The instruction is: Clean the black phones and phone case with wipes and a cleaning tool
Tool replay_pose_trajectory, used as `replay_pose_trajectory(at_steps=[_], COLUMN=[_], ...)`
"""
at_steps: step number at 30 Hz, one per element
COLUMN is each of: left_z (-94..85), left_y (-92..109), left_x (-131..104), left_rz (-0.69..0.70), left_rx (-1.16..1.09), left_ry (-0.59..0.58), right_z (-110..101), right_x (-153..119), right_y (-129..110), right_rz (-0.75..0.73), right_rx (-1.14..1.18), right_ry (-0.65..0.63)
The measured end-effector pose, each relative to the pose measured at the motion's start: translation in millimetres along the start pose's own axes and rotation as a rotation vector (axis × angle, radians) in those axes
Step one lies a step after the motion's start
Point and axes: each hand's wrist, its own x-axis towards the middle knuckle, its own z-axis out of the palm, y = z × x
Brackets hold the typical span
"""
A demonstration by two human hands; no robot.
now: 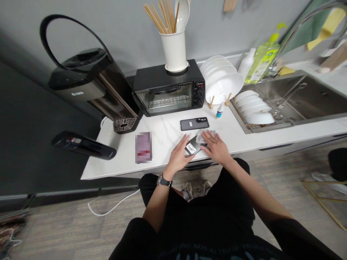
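Observation:
A dark, flat phone (197, 148) with a white barcode label lies at a slant near the counter's front edge. My left hand (178, 154) braces its left end, thumb at the near edge and fingers at the far one. Under the fingers of my right hand (216, 147) a white wipe (201, 138) is pressed onto the phone's right part, which is mostly hidden. Just behind lies a second dark phone (189, 124), its camera bump at the right end. A small white bottle with a blue label (219, 111) stands to the right of that.
A black toaster oven (168, 97) carries a white utensil holder (175, 50). At the left are a water dispenser (108, 86), a black cylindrical device (86, 146) and a blurred-out purple item (143, 144). Racked plates (223, 86) and a sink (306, 101) with bowls occupy the right.

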Motion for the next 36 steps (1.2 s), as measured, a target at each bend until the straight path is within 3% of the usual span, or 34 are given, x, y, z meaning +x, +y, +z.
replay_pose_trajectory(at_steps=[6, 9, 13, 15, 18, 22, 25, 30, 32, 36], left_z=[-0.2, 0.3, 1.1, 1.5, 1.9, 2.2, 3.1, 4.8, 4.7, 4.5], left_y=[0, 0, -1, -1, 0, 0, -1, -1, -1, -1], left_x=[-3, -3, -1, 0, 0, -2, -3, -2, -1, -2], left_rz=[-0.008, -0.009, 0.003, 0.004, 0.003, 0.005, 0.004, 0.014, 0.023, 0.022], left_rx=[0.015, 0.023, 0.018, 0.026, 0.030, 0.040, 0.039, 0.052, 0.056, 0.057], left_ry=[-0.002, 0.000, -0.002, 0.001, 0.009, 0.005, 0.007, 0.015, 0.014, 0.025], right_z=[11, 4, -6, -5, 5, 14, 7, -2, 1, 7], right_x=[-6, -18, -16, -9, -1, -7, -10, -4, -4, -5], right_y=[-54, -43, -2, 6, -10, -45, -34, 6, -2, -26], right_rz=[-0.279, -0.265, -0.081, -0.013, -0.032, -0.265, -0.314, -0.091, -0.120, -0.374], right_rx=[0.183, 0.186, 0.076, 0.022, 0.008, 0.106, 0.111, -0.037, -0.034, 0.066], right_ry=[-0.138, -0.144, -0.067, -0.018, 0.006, -0.088, -0.116, -0.017, -0.022, -0.132])
